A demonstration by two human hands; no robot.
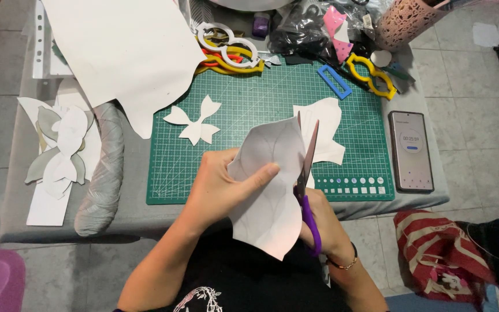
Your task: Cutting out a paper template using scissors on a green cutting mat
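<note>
My left hand (223,185) grips a white sheet with pencilled curves (270,196), thumb pressed across its front, holding it above the near edge of the green cutting mat (261,98). My right hand (324,222) holds purple-handled scissors (306,173) with the blades open, pointing away from me along the sheet's right edge. A white bow-shaped cutout (193,121) lies on the mat to the left, and another white cut piece (326,130) lies just behind the scissors.
A large white sheet (125,52) covers the table's far left. Stacked white and grey cutouts (59,150) and a grey roll (104,173) lie left of the mat. A phone (411,151) rests at right. Coloured plastic templates (229,52), a blue frame (334,82) and a pink basket (402,23) sit behind.
</note>
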